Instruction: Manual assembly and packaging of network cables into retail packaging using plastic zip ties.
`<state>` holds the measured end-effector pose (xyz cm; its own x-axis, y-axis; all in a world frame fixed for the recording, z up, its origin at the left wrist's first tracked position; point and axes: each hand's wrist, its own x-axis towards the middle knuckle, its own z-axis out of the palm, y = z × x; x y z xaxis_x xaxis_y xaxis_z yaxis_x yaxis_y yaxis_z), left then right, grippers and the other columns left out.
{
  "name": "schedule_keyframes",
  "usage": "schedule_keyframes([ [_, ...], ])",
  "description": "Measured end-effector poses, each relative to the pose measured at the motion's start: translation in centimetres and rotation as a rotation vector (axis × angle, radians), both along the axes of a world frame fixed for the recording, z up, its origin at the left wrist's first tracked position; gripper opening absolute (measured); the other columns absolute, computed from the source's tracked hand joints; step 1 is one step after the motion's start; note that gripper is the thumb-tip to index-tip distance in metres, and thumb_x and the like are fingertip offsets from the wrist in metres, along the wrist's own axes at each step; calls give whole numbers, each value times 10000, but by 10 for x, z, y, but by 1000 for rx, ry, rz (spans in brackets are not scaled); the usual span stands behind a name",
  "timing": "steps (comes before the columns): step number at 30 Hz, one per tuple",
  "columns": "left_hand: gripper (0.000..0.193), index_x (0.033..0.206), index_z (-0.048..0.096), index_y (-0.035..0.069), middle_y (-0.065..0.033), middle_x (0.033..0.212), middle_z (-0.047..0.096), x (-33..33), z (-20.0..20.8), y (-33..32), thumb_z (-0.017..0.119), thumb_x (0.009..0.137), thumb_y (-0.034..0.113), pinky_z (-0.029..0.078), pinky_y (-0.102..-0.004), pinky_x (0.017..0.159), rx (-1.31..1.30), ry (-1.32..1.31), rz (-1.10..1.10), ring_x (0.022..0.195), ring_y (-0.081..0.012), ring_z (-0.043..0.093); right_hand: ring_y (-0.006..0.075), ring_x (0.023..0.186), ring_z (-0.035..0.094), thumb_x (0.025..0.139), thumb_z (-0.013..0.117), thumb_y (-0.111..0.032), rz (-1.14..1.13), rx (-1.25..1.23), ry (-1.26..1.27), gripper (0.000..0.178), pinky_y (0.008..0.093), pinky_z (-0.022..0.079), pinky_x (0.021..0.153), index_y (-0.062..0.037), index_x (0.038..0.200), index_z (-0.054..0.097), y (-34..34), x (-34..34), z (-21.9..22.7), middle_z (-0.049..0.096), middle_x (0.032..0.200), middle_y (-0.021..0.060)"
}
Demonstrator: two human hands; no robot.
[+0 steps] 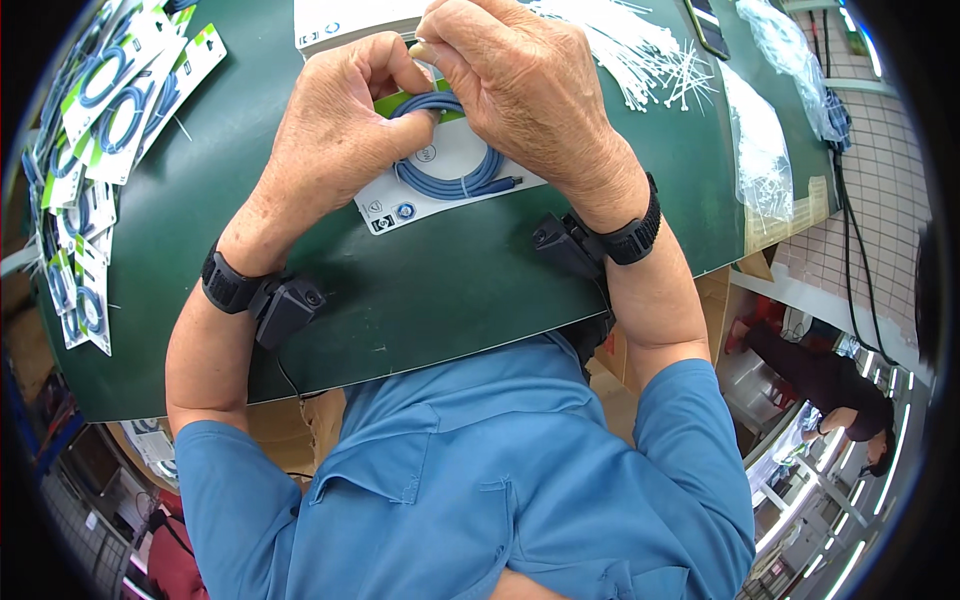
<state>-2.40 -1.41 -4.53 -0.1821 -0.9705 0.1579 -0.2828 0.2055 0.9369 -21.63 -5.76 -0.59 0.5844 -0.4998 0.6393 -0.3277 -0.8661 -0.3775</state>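
Observation:
A blue-grey coiled cable [455, 187] lies against a white and green backing card [385, 212] at the table's far middle. My left hand [335, 125] is closed on the card and coil, its thumb pressing the coil's upper left side. My right hand [535, 95] is closed in a pinch over the card's top edge, close to the left fingertips. What sits between the right fingers is too small and hidden to make out. A thin white tie [464, 184] shows around the bottom of the coil.
Carded cables [120, 115] are heaped along the left edge. A stack of white cards [350, 22] stands behind my hands. Loose white cable ties [640, 55] spread at the far right, beside a clear bag [755, 150] of ties. Another person [835, 390] is off to the right.

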Motion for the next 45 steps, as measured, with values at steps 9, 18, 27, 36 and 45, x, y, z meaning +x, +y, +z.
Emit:
schedule_keyframes([
  [9, 109, 816, 608, -14, -23, 772, 635, -3, 0, 0, 675, 732, 10, 501, -261, 718, -16, 46, -19, 762, -79, 564, 375, 697, 632, 886, 645, -3, -72, -131, 15, 108, 443, 502, 573, -55, 945, 572, -4, 5, -2, 589, 896, 128],
  [18, 108, 818, 621, -23, -29, 770, 649, -3, 2, 1, 671, 732, 16, 504, -259, 706, -25, 36, -22, 754, -80, 570, 418, 702, 617, 910, 642, -6, -133, -2, -69, 96, 478, 490, 578, -48, 955, 568, 1, 7, -2, 586, 885, 160],
  [27, 109, 824, 631, -23, -29, 764, 653, -3, 1, 0, 671, 731, 16, 508, -258, 701, -51, 32, -16, 746, -80, 577, 421, 704, 616, 941, 632, -15, -177, 26, -84, 80, 478, 472, 571, -32, 942, 553, -1, 10, -5, 573, 853, 181],
  [36, 111, 829, 639, -20, -26, 756, 645, -1, 2, 1, 667, 731, 23, 504, -264, 676, -61, -6, -19, 730, -82, 573, 376, 677, 641, 926, 669, -30, -123, 28, -142, 88, 423, 495, 577, -6, 945, 586, -5, 10, -7, 620, 822, 186],
  [45, 91, 819, 625, -14, -12, 743, 620, -1, 4, 1, 655, 741, 21, 484, -264, 646, -50, 86, -22, 707, -65, 539, 300, 656, 677, 904, 679, -31, -22, 493, -126, 82, 360, 522, 609, 47, 900, 653, 3, 4, 17, 680, 781, 197],
])
